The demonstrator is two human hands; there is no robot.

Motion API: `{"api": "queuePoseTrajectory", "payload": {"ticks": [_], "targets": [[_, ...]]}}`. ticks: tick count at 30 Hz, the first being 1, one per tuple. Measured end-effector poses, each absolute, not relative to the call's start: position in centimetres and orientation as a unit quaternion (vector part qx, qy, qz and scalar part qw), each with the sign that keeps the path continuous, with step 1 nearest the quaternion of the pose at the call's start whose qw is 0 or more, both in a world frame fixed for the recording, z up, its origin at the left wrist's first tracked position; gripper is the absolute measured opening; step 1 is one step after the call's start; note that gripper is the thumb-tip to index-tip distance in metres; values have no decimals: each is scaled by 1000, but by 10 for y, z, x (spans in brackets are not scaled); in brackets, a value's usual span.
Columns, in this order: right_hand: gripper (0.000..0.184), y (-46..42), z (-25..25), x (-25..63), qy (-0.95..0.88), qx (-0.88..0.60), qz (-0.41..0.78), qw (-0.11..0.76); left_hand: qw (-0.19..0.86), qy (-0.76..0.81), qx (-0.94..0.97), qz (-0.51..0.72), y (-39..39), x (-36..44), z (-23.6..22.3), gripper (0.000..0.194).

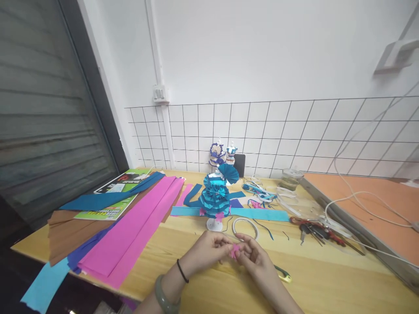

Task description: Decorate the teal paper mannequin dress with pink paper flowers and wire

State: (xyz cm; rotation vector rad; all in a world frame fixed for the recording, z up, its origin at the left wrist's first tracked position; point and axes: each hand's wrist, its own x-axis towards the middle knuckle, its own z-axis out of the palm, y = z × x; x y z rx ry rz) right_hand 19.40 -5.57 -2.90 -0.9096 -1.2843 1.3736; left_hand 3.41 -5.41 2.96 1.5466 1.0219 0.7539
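Observation:
Between the fingertips of both hands is a small pink paper flower (235, 251). My left hand (211, 250), with a black band and a bangle on its wrist, pinches it from the left. From the right, my right hand (253, 257) has thumb and fingers closed on the same flower. Just beyond them a miniature dress form (216, 194) stands upright on a white base, dressed in pleated teal paper with a fan at the top. Pink flowers sit along its lower edge. A roll of tape (245, 227) lies close behind my right hand.
Pink crepe paper (137, 226) and brown sheets (75, 231) lie at left. A light-blue strip (262, 214) crosses behind the dress form. Scissors and tools (319, 233) rest at right, near a glass jar (291, 178). A yellow-handled cutter (284, 274) lies by my right wrist.

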Motion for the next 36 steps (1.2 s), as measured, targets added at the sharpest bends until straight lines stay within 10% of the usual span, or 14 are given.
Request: {"api": "queuePoseTrajectory", "payload": {"ticks": [19, 26, 36], "targets": [[46, -54, -28, 192, -519, -416, 540, 516, 539, 447, 653, 289, -46, 30, 3, 46], [41, -59, -27, 191, -546, -401, 545, 495, 531, 453, 646, 308, -42, 27, -5, 22], [38, -56, -16, 207, -470, -479, 409, 619, 432, 501, 711, 238, -41, 16, -7, 28]]}}
